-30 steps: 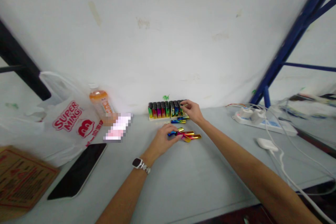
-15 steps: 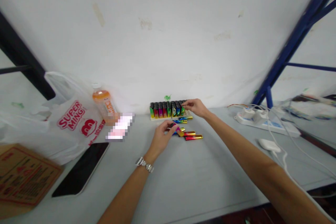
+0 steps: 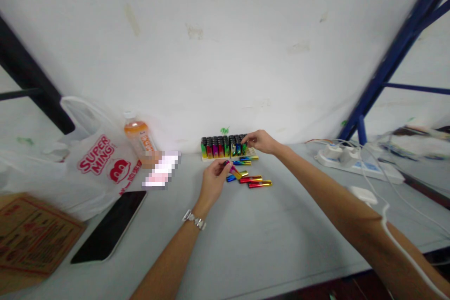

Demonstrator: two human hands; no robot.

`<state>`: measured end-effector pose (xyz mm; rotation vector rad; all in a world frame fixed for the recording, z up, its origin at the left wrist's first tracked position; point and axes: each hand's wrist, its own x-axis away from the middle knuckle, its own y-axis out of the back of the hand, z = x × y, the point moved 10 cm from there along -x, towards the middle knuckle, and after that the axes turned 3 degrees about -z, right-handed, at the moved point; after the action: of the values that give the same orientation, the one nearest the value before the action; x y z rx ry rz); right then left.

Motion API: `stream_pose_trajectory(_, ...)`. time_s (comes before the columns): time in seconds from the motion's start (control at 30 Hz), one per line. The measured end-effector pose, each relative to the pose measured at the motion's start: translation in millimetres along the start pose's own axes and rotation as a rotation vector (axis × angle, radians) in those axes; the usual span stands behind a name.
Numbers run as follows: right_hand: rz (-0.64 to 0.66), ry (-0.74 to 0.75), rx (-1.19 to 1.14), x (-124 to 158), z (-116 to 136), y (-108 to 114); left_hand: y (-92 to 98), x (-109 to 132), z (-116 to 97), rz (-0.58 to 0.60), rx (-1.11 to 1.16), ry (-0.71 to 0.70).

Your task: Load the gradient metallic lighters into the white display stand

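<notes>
My left hand (image 3: 213, 179) pinches a purple and yellow lighter (image 3: 235, 171), tilted over the table. Rows of upright lighters (image 3: 220, 148) with black tops stand in a pale tray (image 3: 210, 159) against the wall. At the tray's right end, the closed fingertips of my right hand (image 3: 260, 141) are on the top of a green lighter (image 3: 244, 148). In front of the tray lie several loose metallic lighters: blue and gold ones (image 3: 242, 163) nearer the tray, red and gold ones (image 3: 260, 184) nearer me.
On the left are a cardboard box (image 3: 38, 234), a black phone (image 3: 110, 227), a white plastic bag (image 3: 105, 164) and an orange drink bottle (image 3: 136, 133). A power strip (image 3: 358, 165) with cables and a white charger (image 3: 363, 194) lie to the right, by a blue metal frame (image 3: 378, 75).
My left hand has shifted slightly left and turned, leaving more of its purple and yellow lighter showing. My right hand has moved slightly left at the tray's right end.
</notes>
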<state>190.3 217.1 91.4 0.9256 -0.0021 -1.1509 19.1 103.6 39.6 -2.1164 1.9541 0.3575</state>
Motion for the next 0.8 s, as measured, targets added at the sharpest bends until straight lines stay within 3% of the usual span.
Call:
stream_pose_trajectory(0.13, -0.027, -0.008, 0.170, 12.2, -1.5, -6.3, 1.5, 0.4, -0.2, -0.016, 0.004, 0.008)
stream_pose_trajectory(0.27, -0.330, 0.045, 0.248, 44.4, 17.0, 0.5, 0.0, -2.9, 8.3, -0.024, -0.056, -0.038)
stream_pose_trajectory(0.3, -0.345, 0.063, 0.247, 52.3, 22.8, -4.0, -1.2, -4.8, 12.2, -0.019, -0.082, -0.046)
stream_pose_trajectory(0.43, -0.141, 0.114, 0.237, 68.3, 40.5, -37.4, 2.0, -14.5, 33.1, -0.043, -0.073, 0.014)
stream_pose_trajectory(0.6, 0.082, 0.142, 0.305, 62.0, 46.9, -58.9, 16.0, -16.8, 46.1, -0.108, 0.094, 0.154)
stream_pose_trajectory(0.8, 0.162, 0.126, 0.386, 40.4, 41.0, -73.9, 31.0, -9.7, 42.3, -0.129, 0.090, 0.188)
